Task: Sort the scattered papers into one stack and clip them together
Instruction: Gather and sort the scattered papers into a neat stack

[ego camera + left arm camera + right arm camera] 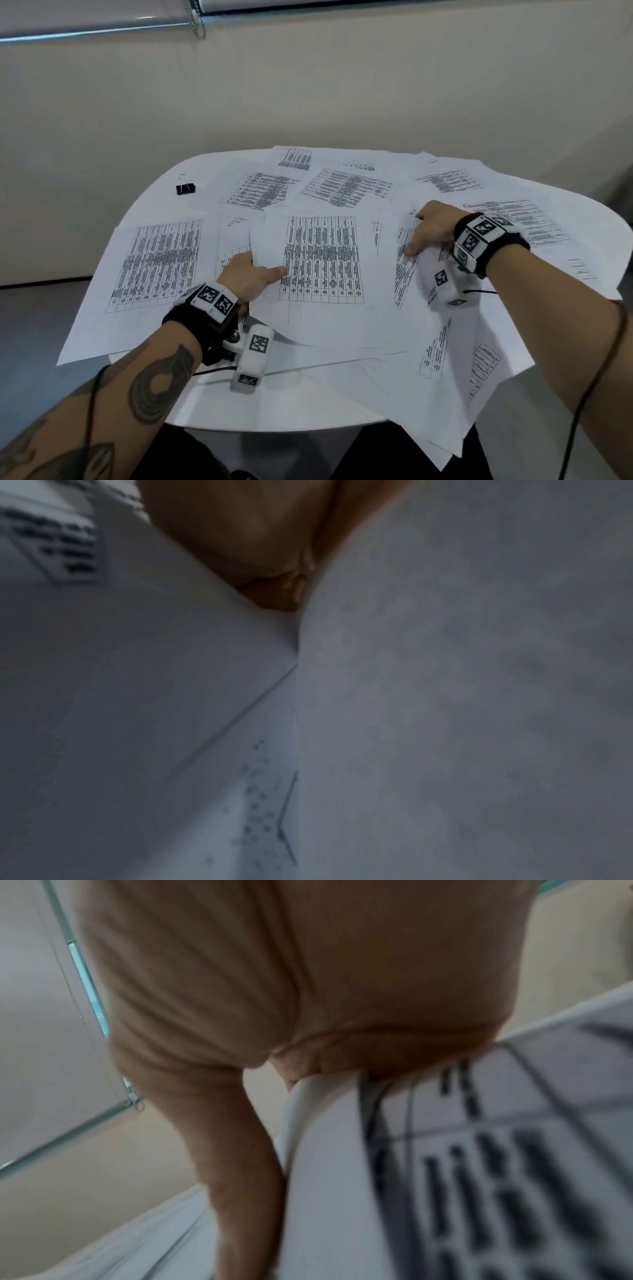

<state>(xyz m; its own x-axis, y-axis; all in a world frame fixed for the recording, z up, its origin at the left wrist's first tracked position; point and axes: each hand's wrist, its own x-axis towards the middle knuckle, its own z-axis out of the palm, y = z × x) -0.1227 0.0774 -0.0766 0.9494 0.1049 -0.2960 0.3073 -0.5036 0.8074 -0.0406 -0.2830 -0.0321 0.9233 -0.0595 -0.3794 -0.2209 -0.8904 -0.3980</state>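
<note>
Several printed sheets lie scattered and overlapping on a white round-cornered table (pixel 161 209). My left hand (pixel 263 270) pinches the left edge of the central sheet (pixel 322 260), thumb on top and fingers hidden beneath. In the left wrist view the palm (pixel 240 534) sits over that raised sheet (pixel 445 696). My right hand (pixel 416 233) grips the upper edge of a sheet (pixel 406 274) at centre right, thumb pointing down. Up close, this printed sheet (pixel 479 1150) curls against the right palm (pixel 274 974). A black binder clip (pixel 185 187) lies alone at the table's far left.
Sheets overhang the table's near-right edge (pixel 442 442) and its left edge (pixel 78 335). A beige wall (pixel 308 96) stands close behind the table, with a window blind (pixel 102 17) above it. Cables run from both wrist cameras.
</note>
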